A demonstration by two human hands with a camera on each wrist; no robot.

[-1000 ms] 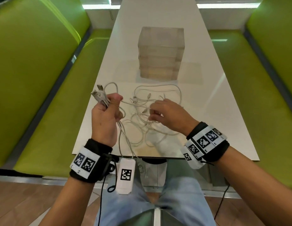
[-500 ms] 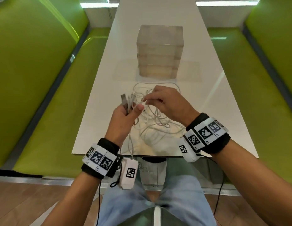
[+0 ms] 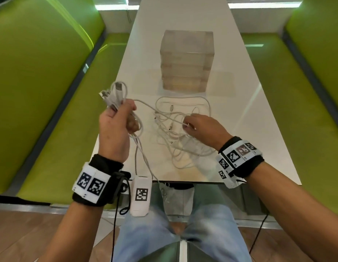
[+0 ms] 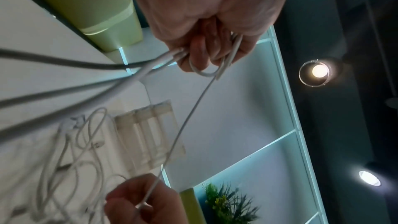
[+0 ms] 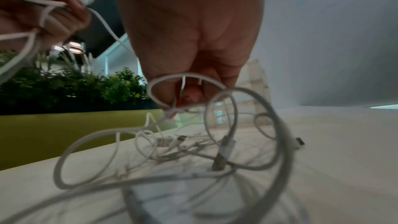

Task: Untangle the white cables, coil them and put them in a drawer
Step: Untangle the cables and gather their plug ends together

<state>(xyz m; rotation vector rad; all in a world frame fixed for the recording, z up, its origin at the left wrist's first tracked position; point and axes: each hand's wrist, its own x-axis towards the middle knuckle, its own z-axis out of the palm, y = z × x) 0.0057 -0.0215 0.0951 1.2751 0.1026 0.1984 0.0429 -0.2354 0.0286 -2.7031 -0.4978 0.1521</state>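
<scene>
Untangling is your step: left hand (image 3: 115, 127) clamped on gathered plug ends, right hand (image 3: 202, 127) pinching one strand above the cables (image 3: 175, 144); next, draw it free gently.

A: White cables (image 3: 180, 137)?
B: Thin, tangled in loose loops on the white table's near end, several plugs showing in the heap.
A: All lying flat?
B: No. One bunch of plug ends (image 3: 113, 95) is lifted up left of the heap; strands trail down off the table's near edge, one runs taut across to the heap.
A: Drawer unit (image 3: 187, 59)?
B: Translucent stacked drawers, all closed, upright just beyond the tangle.
</scene>
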